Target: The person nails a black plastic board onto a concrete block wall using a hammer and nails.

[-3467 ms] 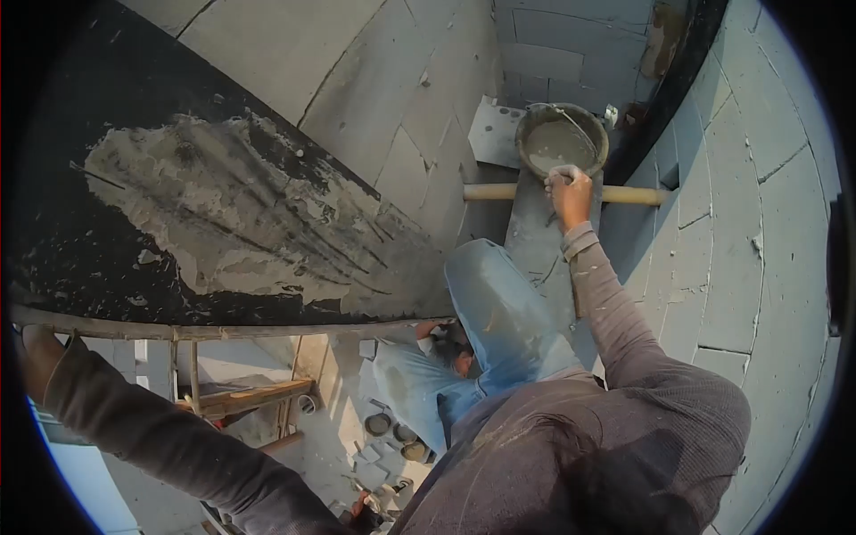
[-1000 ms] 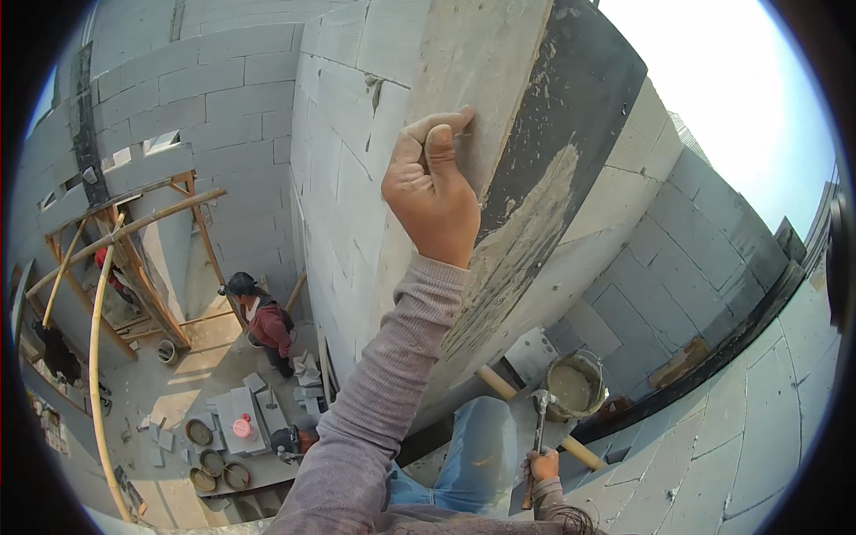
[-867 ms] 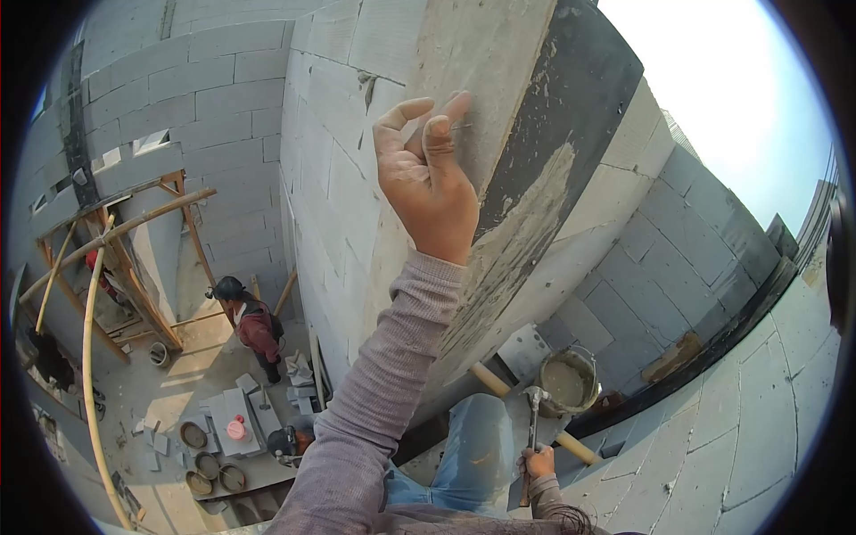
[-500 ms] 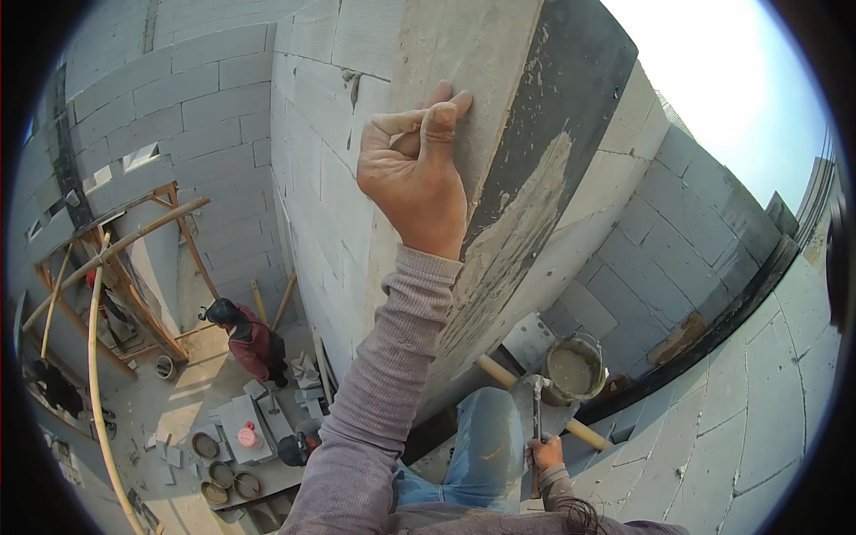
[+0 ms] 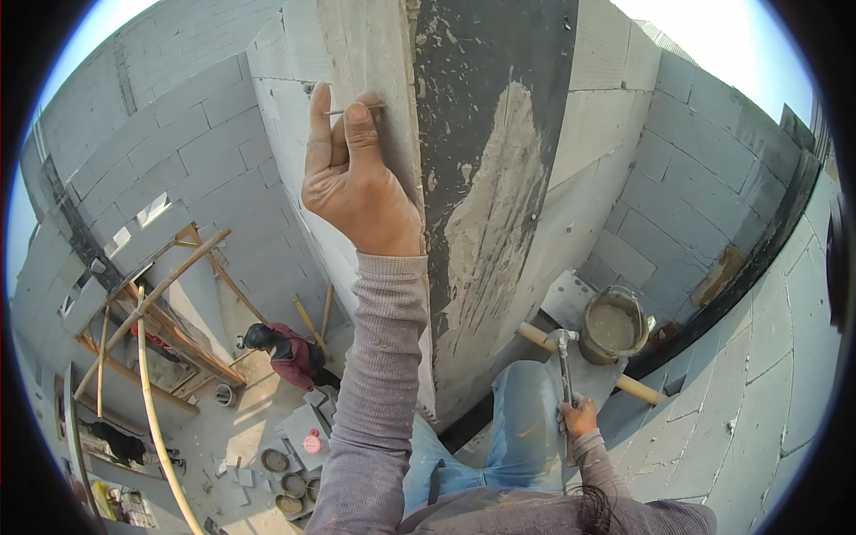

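My left hand (image 5: 364, 183) is raised at the corner of the block wall, thumb and fingertips pinching a thin nail (image 5: 333, 112) that lies roughly level. Behind the fingers stands a pale upright board (image 5: 370, 53) along the corner. Right of it runs a dark strip (image 5: 464, 53) smeared with grey mortar (image 5: 495, 187). Low on the right, beside my knee, my right hand (image 5: 579, 416) grips a hammer (image 5: 565, 357) by its handle, head up.
A bucket of grey mortar (image 5: 613, 326) stands beside the hammer, near a wooden pole (image 5: 640, 390). Far below, a person in a dark red top (image 5: 290, 352) stands by round pans (image 5: 275, 460) and a wooden frame (image 5: 192, 316). A bamboo pole (image 5: 153, 406) rises at left.
My view has swung right. My left hand's fingers have straightened somewhat and the nail now shows between them. My right hand still holds the hammer upright.
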`<state>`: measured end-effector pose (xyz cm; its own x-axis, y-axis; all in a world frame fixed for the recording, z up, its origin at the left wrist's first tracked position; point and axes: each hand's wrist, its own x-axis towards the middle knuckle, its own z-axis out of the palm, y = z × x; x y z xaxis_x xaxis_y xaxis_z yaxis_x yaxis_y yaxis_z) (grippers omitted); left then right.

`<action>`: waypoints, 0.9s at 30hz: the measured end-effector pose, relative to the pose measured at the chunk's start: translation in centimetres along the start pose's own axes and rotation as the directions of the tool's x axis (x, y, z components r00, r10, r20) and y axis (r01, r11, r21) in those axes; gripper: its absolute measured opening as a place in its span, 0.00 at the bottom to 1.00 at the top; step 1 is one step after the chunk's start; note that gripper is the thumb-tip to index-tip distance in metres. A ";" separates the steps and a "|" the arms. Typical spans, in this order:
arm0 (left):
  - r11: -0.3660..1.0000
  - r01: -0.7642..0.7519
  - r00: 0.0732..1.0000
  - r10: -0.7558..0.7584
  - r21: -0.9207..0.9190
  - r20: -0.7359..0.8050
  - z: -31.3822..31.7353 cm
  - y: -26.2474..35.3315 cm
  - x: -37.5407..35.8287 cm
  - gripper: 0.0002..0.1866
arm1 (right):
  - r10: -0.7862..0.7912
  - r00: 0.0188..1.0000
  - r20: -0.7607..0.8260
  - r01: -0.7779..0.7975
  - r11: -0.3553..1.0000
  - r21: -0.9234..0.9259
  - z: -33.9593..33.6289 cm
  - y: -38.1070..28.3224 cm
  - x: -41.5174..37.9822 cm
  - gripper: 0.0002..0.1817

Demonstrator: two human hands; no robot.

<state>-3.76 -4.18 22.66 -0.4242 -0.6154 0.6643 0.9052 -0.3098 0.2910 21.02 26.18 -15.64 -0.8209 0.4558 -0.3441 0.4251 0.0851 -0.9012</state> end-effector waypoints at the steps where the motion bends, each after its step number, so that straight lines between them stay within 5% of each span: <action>1: 0.997 0.045 0.998 -0.048 -0.063 -0.047 0.1 0.0 -0.1 0.20 | -0.011 1.000 -0.018 0.011 1.000 0.021 0.1 0.8 0.4 0.05; 7: 0.981 0.071 0.997 -0.067 -0.178 0.028 -0.5 0.0 -0.4 0.07 | 0.029 0.999 -0.025 -0.024 0.977 0.210 1.0 2.2 2.4 0.03; 16: 0.999 -0.038 0.995 0.039 -0.014 0.088 -0.4 0.1 -0.6 0.12 | 0.027 0.993 0.118 -0.059 0.958 0.282 1.1 2.8 4.5 0.04; 19: 0.997 -0.077 0.995 0.077 0.007 0.064 -0.3 0.2 -0.6 0.11 | -0.024 0.997 0.079 0.013 0.989 0.146 0.9 1.9 4.1 0.05; 21: 0.999 -0.052 0.998 0.052 0.000 0.039 -0.2 0.2 -0.6 0.10 | -0.359 0.933 -0.030 0.349 0.923 -0.164 0.6 0.6 3.6 0.06; 23: 0.999 -0.048 0.999 0.048 0.012 0.004 -0.2 0.1 -0.4 0.10 | -0.490 0.871 0.025 0.488 0.858 -0.162 -1.4 -4.5 3.0 0.06; 27: 1.000 -0.022 0.999 0.022 -0.008 -0.039 -0.1 0.0 -0.3 0.10 | -0.870 0.474 0.136 0.866 0.433 -0.251 -6.2 -22.2 -2.8 0.14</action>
<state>-3.64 -4.11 22.40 -0.4051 -0.6500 0.6430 0.9141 -0.3018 0.2709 16.28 28.51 6.98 -0.8109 0.0217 0.5848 -0.4310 0.6537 -0.6220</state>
